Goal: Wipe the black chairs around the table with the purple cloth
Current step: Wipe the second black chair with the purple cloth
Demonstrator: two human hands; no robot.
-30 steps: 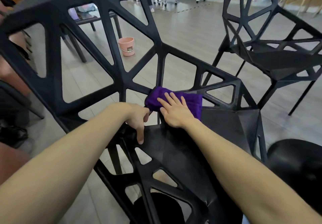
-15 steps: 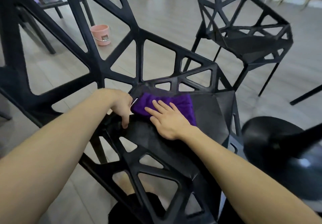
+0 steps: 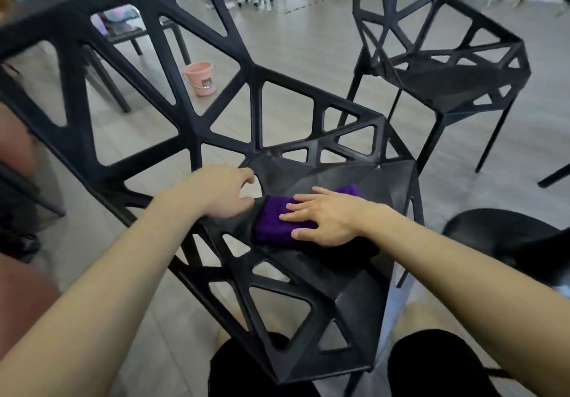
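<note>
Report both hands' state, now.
Left hand: fingers curled at the chair frame; whether it grips cannot be told.
Right hand: open, fingers flat, pressing the cloth down.

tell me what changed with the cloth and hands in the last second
The right hand slid the purple cloth from the seat's rear on the near chair toward the person. It stays flat on the cloth; the left hand still grips the chair frame. Pink bucket unmoved.
</note>
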